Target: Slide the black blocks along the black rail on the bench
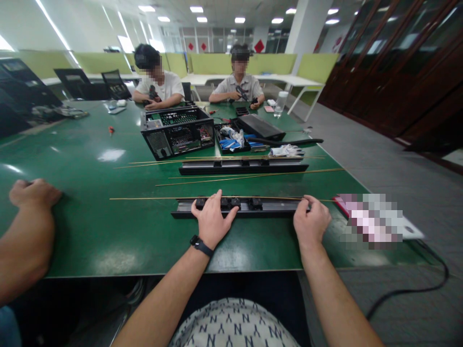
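A long black rail [278, 207] with a metallic channel lies across the green table in front of me. Several small black blocks [256, 203] sit along it. Along its far edge runs a thin brass-coloured rod [144, 198], sticking out past both ends. My left hand [211, 219], wearing a black wristband, rests on the rail and blocks with its fingers spread. At the rail's right end, my right hand [313, 219] is closed in a pinch on the rod; its fingertips are partly hidden.
Beyond lies a second black rail [244, 168] with more thin rods. Behind it are an open computer case [177, 132], gloves [287, 150] and a black box [260, 126]. Another person's fist [34, 193] rests at left. Two people sit opposite. A blurred flat object [372, 219] lies right.
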{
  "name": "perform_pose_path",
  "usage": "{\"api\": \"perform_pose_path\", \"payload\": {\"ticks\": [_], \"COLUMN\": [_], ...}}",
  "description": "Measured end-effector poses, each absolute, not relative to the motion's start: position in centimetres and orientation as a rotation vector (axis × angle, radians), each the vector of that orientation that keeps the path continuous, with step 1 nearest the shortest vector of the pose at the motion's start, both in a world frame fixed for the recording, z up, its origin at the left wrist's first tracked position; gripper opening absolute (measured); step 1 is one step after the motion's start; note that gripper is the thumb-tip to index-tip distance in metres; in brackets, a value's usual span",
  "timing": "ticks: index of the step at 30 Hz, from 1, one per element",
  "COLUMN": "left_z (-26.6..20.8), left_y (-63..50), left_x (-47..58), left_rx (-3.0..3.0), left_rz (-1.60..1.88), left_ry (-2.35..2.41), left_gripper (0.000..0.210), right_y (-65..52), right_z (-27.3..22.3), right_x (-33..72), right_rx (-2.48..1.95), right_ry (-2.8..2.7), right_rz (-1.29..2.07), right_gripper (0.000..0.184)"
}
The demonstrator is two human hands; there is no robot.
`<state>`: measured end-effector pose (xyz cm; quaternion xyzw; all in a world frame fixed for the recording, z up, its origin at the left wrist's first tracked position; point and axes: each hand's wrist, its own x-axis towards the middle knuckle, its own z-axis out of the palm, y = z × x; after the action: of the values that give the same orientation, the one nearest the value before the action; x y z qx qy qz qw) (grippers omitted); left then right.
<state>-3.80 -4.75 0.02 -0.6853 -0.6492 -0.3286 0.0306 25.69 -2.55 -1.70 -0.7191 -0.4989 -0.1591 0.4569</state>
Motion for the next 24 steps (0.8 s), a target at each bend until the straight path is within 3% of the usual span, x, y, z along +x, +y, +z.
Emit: {"api": "perform_pose_path", "payload": {"ticks": [24], "left_z": [0.0], "left_y": [-4.7], "left_x": [-3.7], "left_rx": [-2.112], "left_rz": [-0.981], "left_ry": [-2.027], "left_gripper": [0.069], "right_y": [-3.4], "right_z": [-1.2], "right_x": [23.7], "right_rx": [-1.607], "right_ry": [-1.510], "right_rz": [-0.298], "right_gripper": [0.033]}}
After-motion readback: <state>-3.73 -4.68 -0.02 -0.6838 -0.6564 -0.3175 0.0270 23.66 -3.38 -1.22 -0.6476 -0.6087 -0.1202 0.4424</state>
